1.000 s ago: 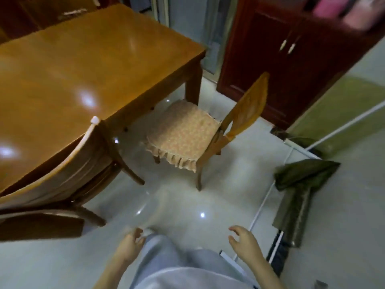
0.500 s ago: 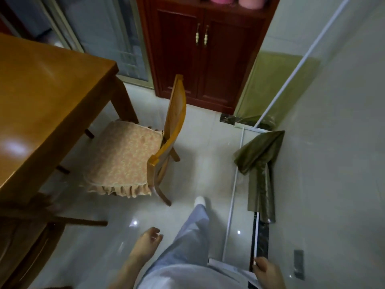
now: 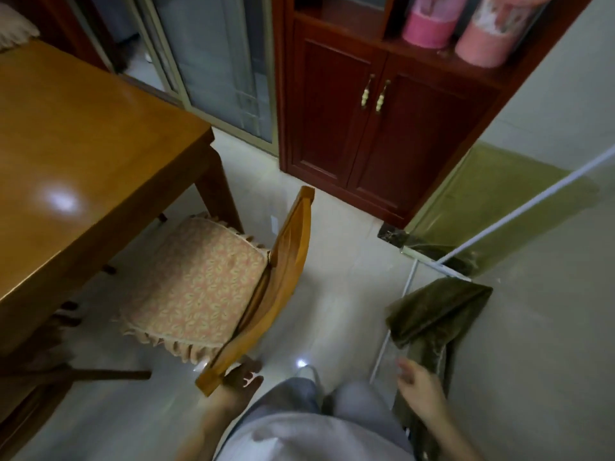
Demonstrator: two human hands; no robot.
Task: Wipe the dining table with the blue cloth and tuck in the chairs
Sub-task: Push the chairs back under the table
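The chair (image 3: 233, 287) stands pulled out beside the tabletop (image 3: 83, 154), its cushioned seat partly under the edge. The left hand (image 3: 241, 377) is closed on the near end of the backrest; the right hand (image 3: 419, 387) hangs open and empty. The blue cloth is not seen. The chair should be pushed straight in, kept clear of the table leg (image 3: 218, 191).

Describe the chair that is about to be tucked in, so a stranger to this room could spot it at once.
Start at the big wooden dining table on the left and go to its near corner leg. The chair stands there, pulled out, its curved back toward the person. Its frilled, patterned seat cushion and the left hand at its backrest set it apart.
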